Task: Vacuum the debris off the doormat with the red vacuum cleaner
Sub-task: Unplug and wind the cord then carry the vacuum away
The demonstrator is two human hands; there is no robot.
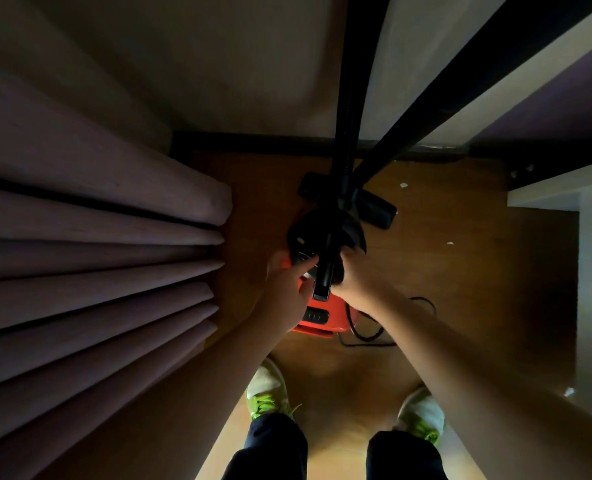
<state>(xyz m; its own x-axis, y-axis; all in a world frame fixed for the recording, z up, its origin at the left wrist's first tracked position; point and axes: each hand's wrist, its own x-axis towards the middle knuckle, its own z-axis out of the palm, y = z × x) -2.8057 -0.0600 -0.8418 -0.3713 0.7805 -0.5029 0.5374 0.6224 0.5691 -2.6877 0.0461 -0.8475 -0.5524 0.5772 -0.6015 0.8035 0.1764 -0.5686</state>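
Below, red vacuum cleaner (317, 315) stood on wooden floor (460, 271) beside curtain (97, 237). Left hand (285, 287) lay open on its top; right hand (355, 273) gripped black handle (324, 277). Doormat unseen.

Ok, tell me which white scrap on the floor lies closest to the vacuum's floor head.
The scrap near the far wall, just right of the black floor head. The other scrap lies farther right and nearer the person.
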